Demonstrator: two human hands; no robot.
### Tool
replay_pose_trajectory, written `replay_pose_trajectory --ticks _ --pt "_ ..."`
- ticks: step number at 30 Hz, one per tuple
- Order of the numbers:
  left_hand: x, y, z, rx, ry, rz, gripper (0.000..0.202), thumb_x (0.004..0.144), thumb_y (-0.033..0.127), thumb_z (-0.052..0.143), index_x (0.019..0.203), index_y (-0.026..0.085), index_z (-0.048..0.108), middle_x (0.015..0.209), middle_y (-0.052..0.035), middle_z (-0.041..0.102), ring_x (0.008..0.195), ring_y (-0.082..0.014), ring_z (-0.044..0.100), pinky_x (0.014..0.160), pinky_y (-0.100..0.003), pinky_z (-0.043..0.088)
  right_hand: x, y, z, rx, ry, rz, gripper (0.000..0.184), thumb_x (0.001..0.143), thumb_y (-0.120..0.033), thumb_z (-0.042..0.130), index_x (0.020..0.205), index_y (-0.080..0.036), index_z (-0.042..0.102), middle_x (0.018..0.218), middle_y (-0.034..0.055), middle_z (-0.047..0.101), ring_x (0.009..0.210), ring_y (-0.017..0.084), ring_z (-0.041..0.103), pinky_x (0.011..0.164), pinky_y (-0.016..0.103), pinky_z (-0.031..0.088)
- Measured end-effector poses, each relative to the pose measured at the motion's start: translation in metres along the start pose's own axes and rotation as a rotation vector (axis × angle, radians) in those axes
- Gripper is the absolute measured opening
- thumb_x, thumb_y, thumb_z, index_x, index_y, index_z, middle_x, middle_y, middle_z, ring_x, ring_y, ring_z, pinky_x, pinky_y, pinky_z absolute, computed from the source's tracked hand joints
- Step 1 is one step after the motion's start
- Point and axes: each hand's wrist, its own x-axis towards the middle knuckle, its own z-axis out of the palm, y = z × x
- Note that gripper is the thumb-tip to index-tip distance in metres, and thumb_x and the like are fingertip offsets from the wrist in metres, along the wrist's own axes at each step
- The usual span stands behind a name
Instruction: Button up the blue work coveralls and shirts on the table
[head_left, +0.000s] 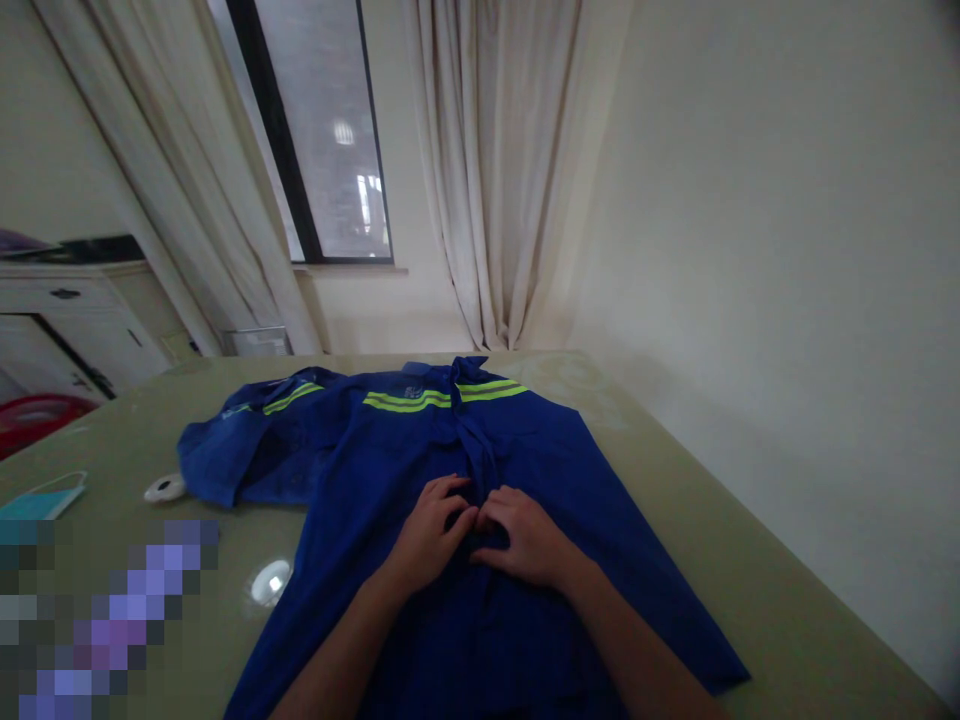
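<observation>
A blue work jacket (405, 460) with yellow-green reflective stripes lies spread on the table, its collar toward the far edge. Both hands meet at its front opening, below the chest stripe. My left hand (435, 530) has its fingers bent, thumb and fingertips pinching the jacket's front edge. Close against it, my right hand (525, 535) curls its fingers on the other side of the same edge. Whether a button or another fastener sits between the fingertips is hidden. One jacket sleeve (607, 480) slants down to the right.
The greenish table (750, 560) runs along a white wall on the right. Another folded blue garment (255, 455) lies at the left, beside a small white object (165, 488) and a light-blue face mask (45, 498). A red basin (45, 415) stands beyond the table's left edge.
</observation>
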Motion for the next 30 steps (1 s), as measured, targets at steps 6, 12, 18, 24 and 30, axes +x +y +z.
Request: replay_pose_trajectory --ticks 6,12,18,24,30 --pt "0.006 0.006 -0.001 -0.1 0.071 -0.035 0.024 0.096 0.031 0.053 0.079 0.021 0.067 0.098 -0.0056 0.07 0.1 -0.0232 0.06 0.091 -0.038 0.046 -0.001 -0.006 0.0 -0.088 0.01 -0.026 0.022 0.082 -0.031 0.081 0.093 -0.023 0.064 0.093 0.0009 0.066 0.091 0.021 0.057 0.082 0.034 0.038" --pt "0.006 0.013 0.0 -0.349 0.018 -0.2 0.034 0.098 0.044 0.048 0.076 0.021 0.058 0.066 0.0029 0.058 0.061 -0.0148 0.053 0.059 -0.027 0.038 -0.002 -0.01 -0.005 -0.104 0.054 -0.064 0.018 0.086 -0.03 0.076 0.098 -0.023 0.065 0.096 0.0033 0.068 0.091 0.021 0.057 0.082 0.035 0.038" --pt "0.007 0.018 -0.002 -0.599 0.035 -0.326 0.041 0.093 0.057 0.054 0.075 0.021 0.056 0.061 0.0038 0.058 0.054 -0.0141 0.057 0.056 -0.025 0.042 -0.003 -0.014 -0.007 -0.112 0.136 -0.099 0.005 0.092 -0.027 0.066 0.094 -0.022 0.066 0.093 0.0053 0.068 0.085 0.021 0.057 0.08 0.037 0.039" --pt "0.007 0.017 -0.003 -0.639 0.028 -0.31 0.041 0.09 0.056 0.058 0.073 0.019 0.061 0.063 0.0037 0.056 0.06 -0.0133 0.053 0.06 -0.024 0.04 -0.003 -0.012 -0.006 -0.085 0.147 -0.107 0.009 0.097 -0.026 0.06 0.093 -0.022 0.066 0.089 0.0046 0.067 0.083 0.02 0.056 0.077 0.035 0.039" --pt "0.005 0.006 0.001 -0.645 -0.032 -0.283 0.035 0.087 0.051 0.066 0.081 0.017 0.068 0.069 0.0019 0.062 0.065 -0.0132 0.052 0.061 -0.024 0.037 -0.003 -0.008 -0.001 -0.063 0.145 -0.077 0.018 0.103 -0.028 0.054 0.091 -0.021 0.066 0.089 0.0045 0.066 0.084 0.02 0.056 0.079 0.034 0.04"
